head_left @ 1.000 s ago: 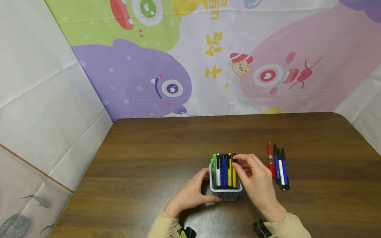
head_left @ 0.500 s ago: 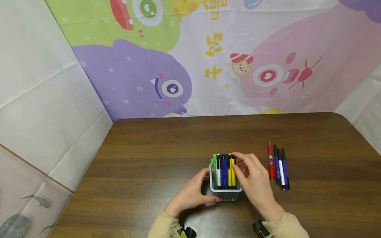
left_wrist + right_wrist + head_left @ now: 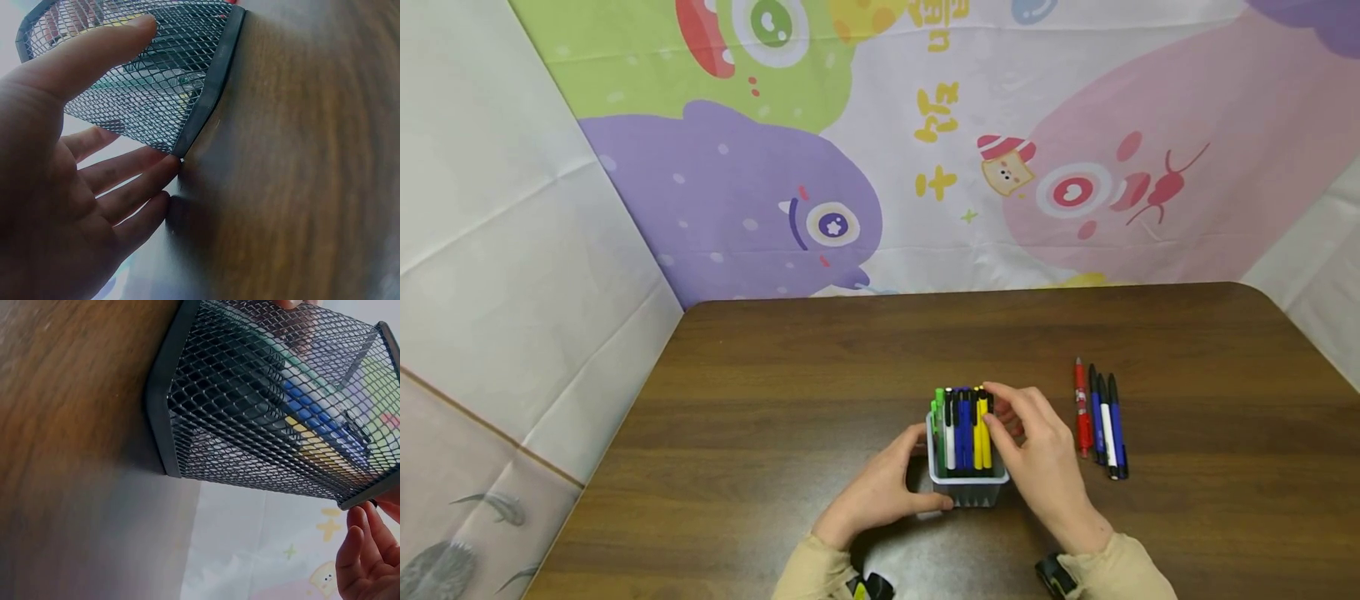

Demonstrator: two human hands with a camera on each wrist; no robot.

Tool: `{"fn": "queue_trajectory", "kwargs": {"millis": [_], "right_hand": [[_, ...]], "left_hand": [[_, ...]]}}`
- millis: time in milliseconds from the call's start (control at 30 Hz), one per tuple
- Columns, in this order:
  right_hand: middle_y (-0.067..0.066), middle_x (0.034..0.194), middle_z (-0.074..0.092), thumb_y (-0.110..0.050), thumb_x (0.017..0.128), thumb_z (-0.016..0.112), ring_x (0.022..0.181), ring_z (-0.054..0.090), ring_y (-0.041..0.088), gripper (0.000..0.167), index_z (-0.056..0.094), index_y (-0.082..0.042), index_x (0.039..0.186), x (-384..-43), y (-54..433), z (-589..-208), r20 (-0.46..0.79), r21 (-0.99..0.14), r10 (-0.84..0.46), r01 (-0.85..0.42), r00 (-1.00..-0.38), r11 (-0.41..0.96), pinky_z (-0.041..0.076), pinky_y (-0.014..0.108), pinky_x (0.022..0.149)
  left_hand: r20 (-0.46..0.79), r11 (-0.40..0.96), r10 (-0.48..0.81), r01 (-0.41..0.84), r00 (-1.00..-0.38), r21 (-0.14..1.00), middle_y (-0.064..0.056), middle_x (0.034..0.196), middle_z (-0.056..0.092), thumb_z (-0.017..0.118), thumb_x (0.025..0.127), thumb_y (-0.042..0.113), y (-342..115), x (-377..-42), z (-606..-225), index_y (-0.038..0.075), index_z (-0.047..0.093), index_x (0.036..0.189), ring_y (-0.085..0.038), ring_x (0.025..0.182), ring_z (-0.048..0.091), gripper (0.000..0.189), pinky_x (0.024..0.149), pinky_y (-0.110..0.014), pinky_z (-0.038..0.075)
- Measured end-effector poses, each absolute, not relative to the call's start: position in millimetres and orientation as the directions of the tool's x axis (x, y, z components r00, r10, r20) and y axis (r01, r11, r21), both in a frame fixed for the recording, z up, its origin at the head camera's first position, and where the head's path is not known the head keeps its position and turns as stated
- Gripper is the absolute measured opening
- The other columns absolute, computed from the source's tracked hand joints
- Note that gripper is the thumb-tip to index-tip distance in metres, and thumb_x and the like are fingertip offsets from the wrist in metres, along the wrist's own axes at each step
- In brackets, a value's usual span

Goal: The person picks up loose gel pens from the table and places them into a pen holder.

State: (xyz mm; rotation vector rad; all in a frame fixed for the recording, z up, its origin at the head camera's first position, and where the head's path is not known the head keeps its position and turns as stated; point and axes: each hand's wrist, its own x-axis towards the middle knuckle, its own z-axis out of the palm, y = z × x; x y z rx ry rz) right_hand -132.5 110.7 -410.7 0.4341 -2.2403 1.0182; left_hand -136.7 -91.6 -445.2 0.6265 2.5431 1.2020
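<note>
A mesh pen holder [image 3: 968, 481] stands on the table, packed with upright pens in green, white, blue and yellow. My left hand [image 3: 880, 487] holds it from the left side, thumb at the front and fingers behind. In the left wrist view the thumb and fingers straddle one corner of the black mesh [image 3: 150, 100]. At the holder's right side, the thumb and index finger of my right hand [image 3: 1041, 446] pinch the rightmost yellow pen [image 3: 987, 442] near its top. The right wrist view has those right fingers [image 3: 356, 550] at the rim; more pens show through the mesh.
Right of my right hand lie a red pen [image 3: 1082, 408], a white pen [image 3: 1108, 429] and two blue pens [image 3: 1119, 425], side by side. The brown wooden table [image 3: 760, 400] meets a cartoon-printed cloth [image 3: 925, 242] at its back edge.
The right hand has shifted slightly left, and the rightmost yellow pen has come close against the other yellow one. The left hand and the pen holder stay in place.
</note>
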Motion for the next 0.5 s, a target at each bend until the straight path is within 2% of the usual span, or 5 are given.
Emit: {"fn": "queue_trajectory", "kwargs": {"millis": [167,400,500], "right_hand": [[0.001,0.083,0.056,-0.001,0.073,0.073,0.069,0.054,0.008,0.041,0.061,-0.008,0.111,-132.1,113.5,-408.4,0.661,-0.546,-0.026,-0.504,-0.750,0.669,0.047,0.018,0.057],[0.005,0.082,0.057,0.002,0.074,0.070,0.066,0.052,0.010,0.029,0.064,-0.003,0.102,-137.1,133.9,-400.7,0.685,-0.536,0.063,-0.444,-0.726,0.718,0.041,0.011,0.057],[0.007,0.084,0.057,-0.001,0.077,0.068,0.067,0.055,0.014,0.021,0.064,-0.003,0.097,-139.7,147.5,-399.4,0.631,-0.528,0.084,-0.348,-0.771,0.775,0.043,0.018,0.056]], "left_hand": [[-0.044,0.568,0.483,0.275,-0.875,0.776,0.001,0.126,0.051,0.077,0.066,0.043,-91.7,-136.2,-445.3,0.025,0.032,0.136,-0.013,0.114,0.051,0.085,0.097,-0.036,0.040],[-0.050,0.576,0.476,0.268,-0.878,0.772,0.002,0.127,0.051,0.078,0.066,0.043,-91.5,-135.4,-445.1,0.026,0.032,0.135,-0.012,0.114,0.051,0.085,0.098,-0.037,0.039],[-0.051,0.579,0.475,0.268,-0.879,0.770,0.003,0.127,0.051,0.078,0.066,0.043,-91.1,-135.6,-444.8,0.027,0.032,0.135,-0.012,0.115,0.051,0.084,0.098,-0.037,0.039]]}}
